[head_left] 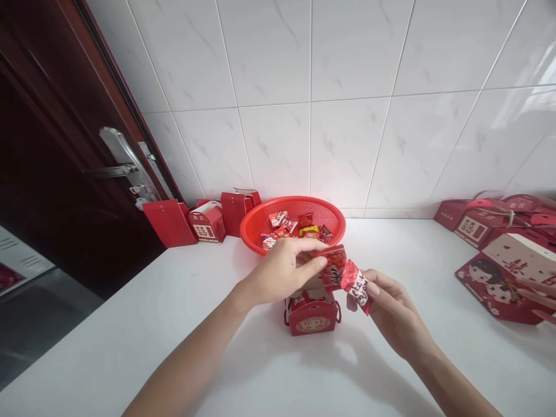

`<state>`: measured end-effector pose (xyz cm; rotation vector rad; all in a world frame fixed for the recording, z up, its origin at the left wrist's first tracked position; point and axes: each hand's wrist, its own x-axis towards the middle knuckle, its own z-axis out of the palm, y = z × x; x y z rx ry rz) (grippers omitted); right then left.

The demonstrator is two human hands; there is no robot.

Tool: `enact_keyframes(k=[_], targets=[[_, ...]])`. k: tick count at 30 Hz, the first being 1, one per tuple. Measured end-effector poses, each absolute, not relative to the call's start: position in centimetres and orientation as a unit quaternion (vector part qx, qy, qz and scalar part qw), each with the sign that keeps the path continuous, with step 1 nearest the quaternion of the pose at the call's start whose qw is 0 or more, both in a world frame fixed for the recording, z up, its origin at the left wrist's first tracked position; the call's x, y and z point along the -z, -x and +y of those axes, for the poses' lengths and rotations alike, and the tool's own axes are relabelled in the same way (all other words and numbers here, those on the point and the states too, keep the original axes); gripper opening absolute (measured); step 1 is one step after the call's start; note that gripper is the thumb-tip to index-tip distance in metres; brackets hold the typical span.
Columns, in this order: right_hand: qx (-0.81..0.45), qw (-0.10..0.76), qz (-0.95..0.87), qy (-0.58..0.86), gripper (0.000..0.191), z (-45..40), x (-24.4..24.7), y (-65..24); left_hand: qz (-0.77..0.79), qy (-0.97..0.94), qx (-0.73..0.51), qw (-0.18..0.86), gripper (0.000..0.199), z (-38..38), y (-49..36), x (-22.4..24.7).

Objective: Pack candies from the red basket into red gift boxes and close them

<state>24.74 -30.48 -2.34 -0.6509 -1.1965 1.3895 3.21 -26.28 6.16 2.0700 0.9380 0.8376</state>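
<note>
My left hand [282, 269] pinches a flat dark-red packet [333, 265] above a small red gift box [313, 317]. My right hand [393, 310], just right of the box, holds a red and white wrapped candy [356, 288] between thumb and fingers. The candy's upper end is beside the packet. The box stands upright with its top open, a cord loop at each side, and red wrapped pieces inside. Behind it, a red mesh basket [249, 229] holds several wrapped candies [309, 233], partly hidden by my left hand.
Red boxes [208, 223] stand at the back left near a dark door [65, 116]. More red boxes [478, 223] are piled at the right. Another person's fingers [538, 295] touch a decorated box [495, 284] at the right edge.
</note>
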Motion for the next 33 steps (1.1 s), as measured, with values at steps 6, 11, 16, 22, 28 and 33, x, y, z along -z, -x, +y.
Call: enact_keyframes(k=[6, 11, 16, 22, 28, 33], targets=[[-0.586, 0.573, -0.494, 0.289, 0.028, -30.2, 2.4, -25.0, 0.477, -0.825, -0.239, 0.187, 0.019, -26.2, -1.3, -8.0], [-0.571, 0.584, -0.487, 0.31, 0.028, -30.0, 2.8, -25.1, 0.451, -0.869, -0.131, 0.158, 0.02, -26.1, -1.6, -7.6], [-0.563, 0.581, -0.495, 0.316, 0.028, -30.0, 2.7, -25.0, 0.441, -0.886, -0.066, 0.124, 0.024, -26.0, -1.7, -7.2], [-0.542, 0.574, -0.524, 0.32, 0.027, -30.3, 2.5, -24.7, 0.398, -0.85, -0.236, 0.251, 0.028, -26.9, -2.4, -7.6], [-0.522, 0.566, -0.564, 0.299, 0.017, -30.5, 3.4, -24.6, 0.319, -0.829, -0.255, 0.382, 0.018, -27.6, -4.1, -6.5], [-0.418, 0.556, -0.65, 0.307, 0.027, -30.8, 3.1, -24.6, 0.377, -0.819, -0.344, 0.263, 0.015, -27.1, -3.0, -7.3]])
